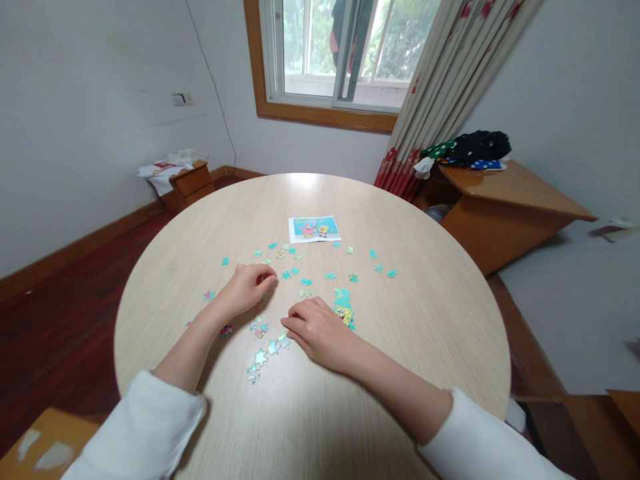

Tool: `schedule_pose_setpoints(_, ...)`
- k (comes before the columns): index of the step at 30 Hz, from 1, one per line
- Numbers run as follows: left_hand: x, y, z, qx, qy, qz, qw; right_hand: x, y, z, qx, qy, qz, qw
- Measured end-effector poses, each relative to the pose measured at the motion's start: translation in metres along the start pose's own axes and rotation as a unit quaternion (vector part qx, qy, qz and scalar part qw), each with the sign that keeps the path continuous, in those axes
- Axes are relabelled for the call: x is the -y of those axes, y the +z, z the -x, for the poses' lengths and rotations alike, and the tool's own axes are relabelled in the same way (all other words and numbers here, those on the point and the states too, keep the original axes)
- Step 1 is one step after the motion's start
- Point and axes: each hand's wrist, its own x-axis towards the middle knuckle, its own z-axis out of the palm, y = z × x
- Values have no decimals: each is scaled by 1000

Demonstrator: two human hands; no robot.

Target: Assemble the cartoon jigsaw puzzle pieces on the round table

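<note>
My left hand [249,288] hovers over the left middle of the table, thumb and fingers pinched. Whatever may be between the fingertips is too small to make out. My right hand [316,331] is low over the table with its fingers curled together, its fingertips beside a pale puzzle piece [285,341]; what they hold, if anything, is hidden. Just beyond that hand lies a joined puzzle section [343,308] with a yellow cartoon face, partly covered by the hand. A curved row of star-marked pieces [261,357] runs nearer to me. A pink-and-white cluster [259,328] lies between my hands.
Loose teal pieces [306,282] are scattered across the round wooden table [400,373]. A printed reference picture [315,229] lies farther back. Beyond the table's right edge stands a tilted wooden desk [520,200] with cloth on it. A small cabinet [193,183] stands back left.
</note>
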Motion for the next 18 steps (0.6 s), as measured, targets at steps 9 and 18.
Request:
schedule_pose_setpoints(9, -9, 0, 2, 2, -31, 121, 992, -3, 5, -3, -32, -58, 110, 992)
schedule_pose_setpoints(18, -25, 1, 10, 187, -15, 236, 953, -13, 2, -4, -113, -28, 81, 990)
